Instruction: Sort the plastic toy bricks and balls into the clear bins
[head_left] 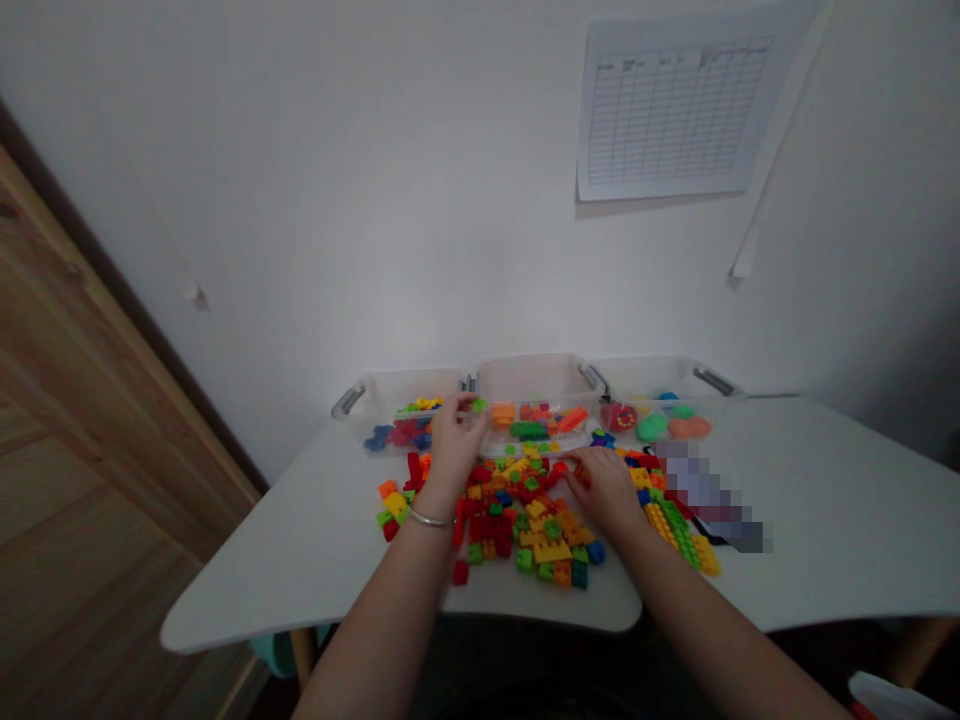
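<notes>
My left hand (455, 440) is raised at the front of the left and middle bins, with a bracelet on its wrist. Its thumb and fingers pinch a small light-green toy piece (478, 404). Lower and to the right, my right hand (606, 484) reaches into the heap of toy bricks (551, 550), its fingertips closed on a red toy brick (558, 472). The heap mixes red, yellow, orange, green and blue bricks, and both forearms frame it. Small green and yellow pieces (531, 450) lie at the heap's far edge.
Three clear plastic bins stand along the wall: the left bin (409, 382), the middle bin (529, 372) and the right bin (649, 372), all holding colourful toys. A blurred-out flat object (705, 490) lies right of the bricks. The white table (270, 570) has a curved front edge.
</notes>
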